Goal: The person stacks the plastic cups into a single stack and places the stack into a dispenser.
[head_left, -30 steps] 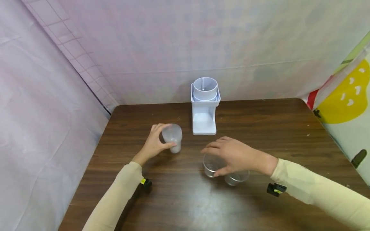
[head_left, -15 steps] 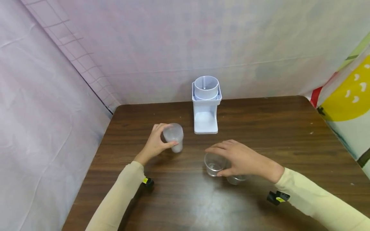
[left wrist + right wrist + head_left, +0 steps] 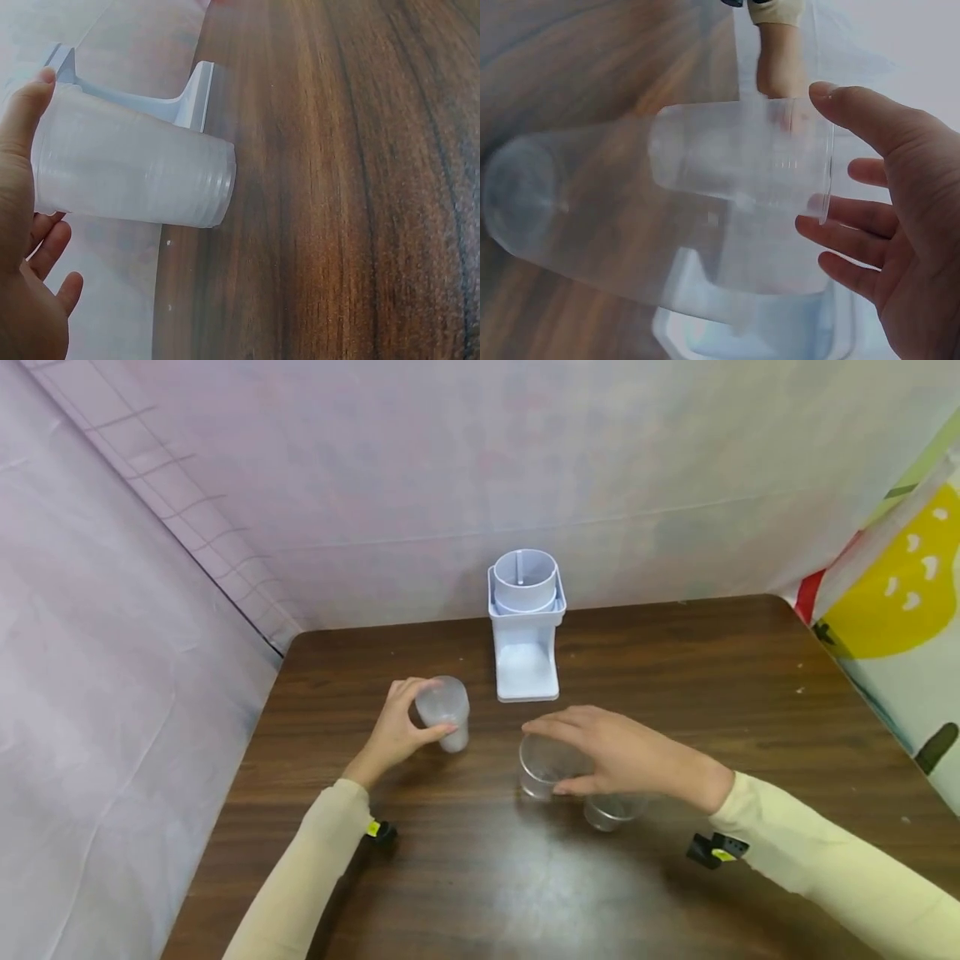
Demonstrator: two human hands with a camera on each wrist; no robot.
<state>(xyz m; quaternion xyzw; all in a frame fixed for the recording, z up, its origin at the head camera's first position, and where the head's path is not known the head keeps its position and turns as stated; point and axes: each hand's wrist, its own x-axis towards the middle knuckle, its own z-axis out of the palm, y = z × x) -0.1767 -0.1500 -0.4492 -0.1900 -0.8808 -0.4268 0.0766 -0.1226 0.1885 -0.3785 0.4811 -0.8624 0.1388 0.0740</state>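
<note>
My left hand (image 3: 393, 731) holds a stack of frosted plastic cups (image 3: 135, 165) by its upper part, thumb and fingers on either side. In the head view the stack is left of the white stand. My right hand (image 3: 622, 747) pinches a clear plastic cup (image 3: 538, 775) near its rim, thumb on one side and fingertips on the other. Its base is raised above the table in the right wrist view. A second clear cup (image 3: 606, 814) stands on the table below that hand, its upper part partly hidden by the palm.
At the back of the brown wooden table (image 3: 405, 877) stands a white holder (image 3: 527, 677) with a round tube (image 3: 525, 581) on top and a flat foot. A pale curtain (image 3: 375, 460) hangs behind the table and along its left side.
My right hand has raised the clear cup slightly and moved it a little left, away from the second cup. The left hand keeps its hold on the stack. The head view has shifted slightly.
</note>
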